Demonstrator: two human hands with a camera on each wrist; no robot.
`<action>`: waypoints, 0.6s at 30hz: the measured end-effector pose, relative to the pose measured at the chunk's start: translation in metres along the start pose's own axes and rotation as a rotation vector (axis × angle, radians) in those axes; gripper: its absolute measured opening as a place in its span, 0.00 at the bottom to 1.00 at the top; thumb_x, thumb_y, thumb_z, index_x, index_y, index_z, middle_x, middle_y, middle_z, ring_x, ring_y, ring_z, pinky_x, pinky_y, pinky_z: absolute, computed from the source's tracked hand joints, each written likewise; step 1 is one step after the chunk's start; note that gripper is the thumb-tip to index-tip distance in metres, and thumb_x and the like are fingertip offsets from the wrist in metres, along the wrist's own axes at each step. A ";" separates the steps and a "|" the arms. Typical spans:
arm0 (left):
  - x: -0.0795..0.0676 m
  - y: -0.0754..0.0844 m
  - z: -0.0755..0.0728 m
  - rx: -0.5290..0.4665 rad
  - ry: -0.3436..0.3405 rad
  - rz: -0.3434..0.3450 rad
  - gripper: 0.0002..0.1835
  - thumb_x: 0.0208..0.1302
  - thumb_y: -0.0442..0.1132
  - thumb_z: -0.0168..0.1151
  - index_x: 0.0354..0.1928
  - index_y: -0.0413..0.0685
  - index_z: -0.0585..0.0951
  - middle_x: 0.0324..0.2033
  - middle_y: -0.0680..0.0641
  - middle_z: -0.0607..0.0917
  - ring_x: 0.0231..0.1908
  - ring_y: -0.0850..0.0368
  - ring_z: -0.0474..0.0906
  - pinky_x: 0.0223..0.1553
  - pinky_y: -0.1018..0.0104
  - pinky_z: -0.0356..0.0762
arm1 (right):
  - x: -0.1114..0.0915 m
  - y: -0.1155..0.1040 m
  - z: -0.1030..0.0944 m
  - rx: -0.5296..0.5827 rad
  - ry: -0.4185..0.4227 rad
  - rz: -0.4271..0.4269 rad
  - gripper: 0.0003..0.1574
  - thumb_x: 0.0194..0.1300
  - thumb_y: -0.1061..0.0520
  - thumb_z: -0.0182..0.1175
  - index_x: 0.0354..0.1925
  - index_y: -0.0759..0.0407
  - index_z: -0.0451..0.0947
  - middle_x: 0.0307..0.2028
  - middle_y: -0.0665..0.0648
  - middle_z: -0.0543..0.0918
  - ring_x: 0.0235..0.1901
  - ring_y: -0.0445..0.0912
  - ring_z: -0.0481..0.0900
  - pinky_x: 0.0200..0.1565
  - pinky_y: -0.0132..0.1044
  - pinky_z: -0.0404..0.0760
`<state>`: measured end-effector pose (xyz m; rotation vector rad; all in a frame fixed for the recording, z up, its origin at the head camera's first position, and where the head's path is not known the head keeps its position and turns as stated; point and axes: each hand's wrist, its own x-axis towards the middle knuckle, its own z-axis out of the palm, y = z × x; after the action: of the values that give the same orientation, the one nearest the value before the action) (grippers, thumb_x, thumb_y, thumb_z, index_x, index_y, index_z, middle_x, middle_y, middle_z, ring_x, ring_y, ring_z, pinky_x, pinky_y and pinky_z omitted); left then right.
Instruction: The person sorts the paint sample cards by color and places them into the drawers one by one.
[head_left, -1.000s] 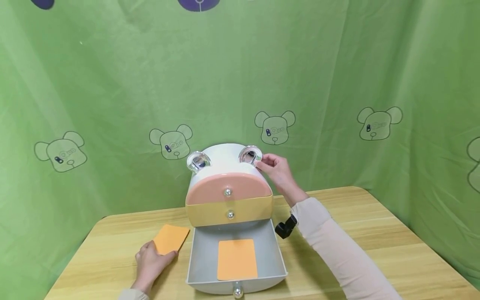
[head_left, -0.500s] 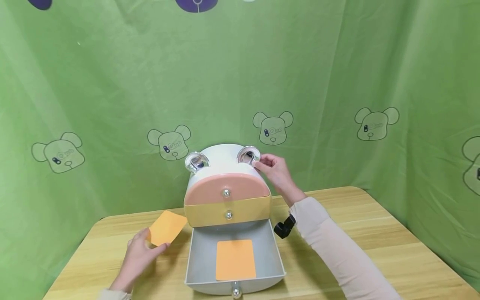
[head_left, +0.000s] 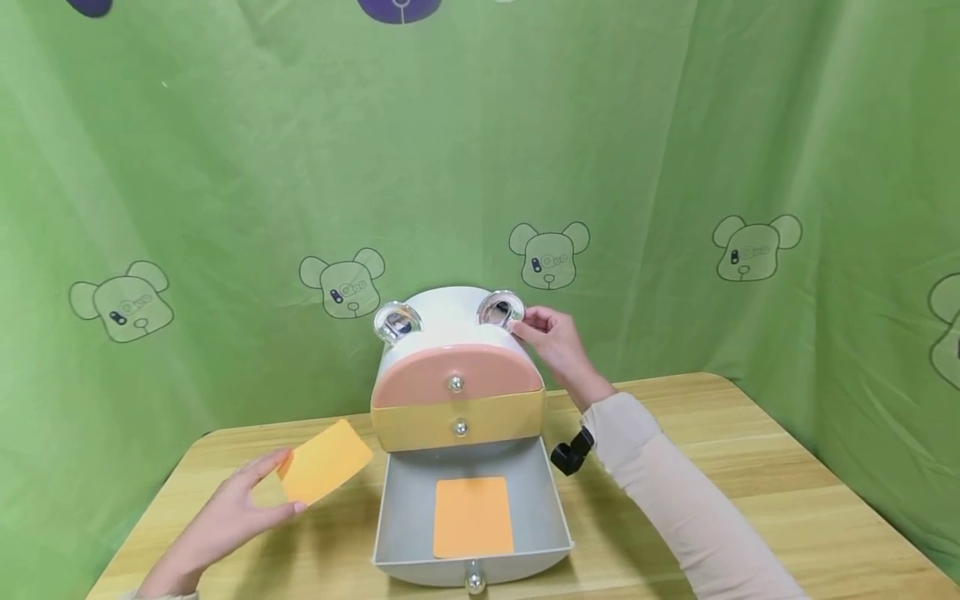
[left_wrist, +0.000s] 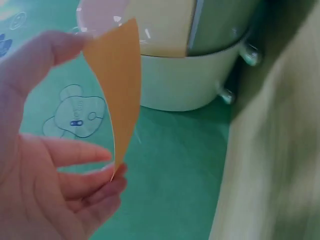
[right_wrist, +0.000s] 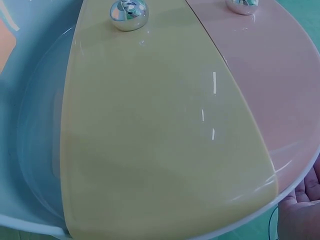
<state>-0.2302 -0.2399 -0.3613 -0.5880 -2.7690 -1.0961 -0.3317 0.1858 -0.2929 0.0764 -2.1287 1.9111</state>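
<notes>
Raised above the left of the table, an orange card (head_left: 326, 462) is held by its near edge between the thumb and fingers of my left hand (head_left: 225, 518). The left wrist view shows this card (left_wrist: 117, 75) slightly bowed, with thumb at one end and fingertips at the other. My right hand (head_left: 557, 346) pinches the right silver ring-shaped eye (head_left: 501, 297) on top of a frog-like drawer box (head_left: 450, 312). Its grey bottom drawer (head_left: 408, 517) is pulled out, and a second orange card (head_left: 472, 518) lies flat inside. In the right wrist view only part of the right hand (right_wrist: 302, 215) shows.
Above the grey drawer, the yellow drawer (head_left: 420, 425) and pink drawer (head_left: 408, 382) are closed, with silver knobs. Wood-grain tabletop (head_left: 720, 450) surrounds the box. A green curtain (head_left: 637, 125) hangs behind. A black wrist mount (head_left: 573, 454) sits at the right cuff.
My left hand has lifted the orange card off the table and drawn it back to the left, turning it. The right hand stays at the ring-shaped eye; the drawers have not moved.
</notes>
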 end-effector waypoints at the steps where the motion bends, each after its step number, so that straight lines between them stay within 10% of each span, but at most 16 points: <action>1: -0.001 0.001 -0.001 0.002 -0.008 0.040 0.42 0.50 0.47 0.72 0.64 0.34 0.66 0.62 0.32 0.69 0.62 0.33 0.62 0.58 0.33 0.63 | 0.000 0.000 0.000 -0.003 0.000 0.001 0.13 0.59 0.65 0.62 0.43 0.68 0.75 0.31 0.48 0.79 0.33 0.39 0.76 0.46 0.33 0.82; 8: 0.000 0.014 0.015 0.026 -0.114 0.372 0.39 0.48 0.46 0.73 0.63 0.44 0.70 0.61 0.44 0.73 0.61 0.65 0.65 0.57 0.64 0.71 | 0.000 0.001 0.000 -0.004 0.003 0.000 0.12 0.59 0.65 0.62 0.42 0.68 0.76 0.30 0.49 0.79 0.33 0.40 0.75 0.40 0.28 0.82; 18: 0.022 0.053 0.055 0.021 -0.278 0.441 0.44 0.51 0.55 0.69 0.67 0.46 0.65 0.65 0.45 0.68 0.63 0.48 0.65 0.60 0.49 0.70 | 0.000 0.000 0.000 -0.017 0.014 -0.008 0.11 0.59 0.64 0.62 0.41 0.67 0.76 0.30 0.48 0.79 0.32 0.40 0.75 0.43 0.32 0.82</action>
<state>-0.2277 -0.1602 -0.3631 -1.3590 -2.6556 -0.9410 -0.3317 0.1854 -0.2934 0.0671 -2.1317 1.8835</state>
